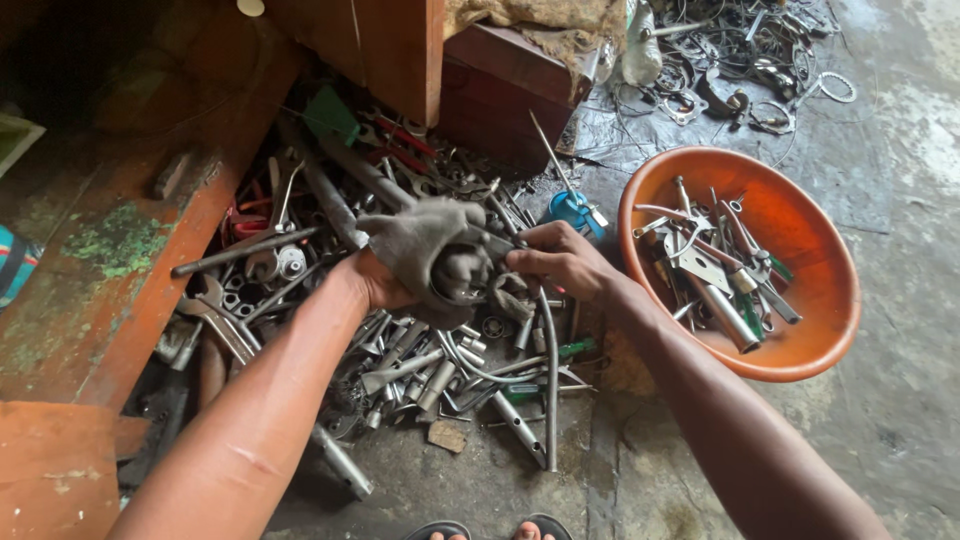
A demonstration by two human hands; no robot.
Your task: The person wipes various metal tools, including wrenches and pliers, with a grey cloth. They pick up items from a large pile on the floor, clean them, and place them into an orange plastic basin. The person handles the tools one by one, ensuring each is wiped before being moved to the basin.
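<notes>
Above the heap of sockets and wrenches (420,370) — left hand (385,280) wrapped in grey rag (430,245), right hand (560,260) fingers pinching a metal piece — best rubbed firmly, kept over the pile.

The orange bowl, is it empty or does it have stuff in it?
It has stuff in it. The orange bowl holds metal tools heaped on its left side; its right side is bare.

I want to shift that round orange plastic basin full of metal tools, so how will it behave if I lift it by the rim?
The round orange plastic basin probably feels heavy, since steel wrenches and rods are piled in it. Its thin rim may flex under that load. The tools lie loose toward one side, so they would likely slide and tip it.
</notes>
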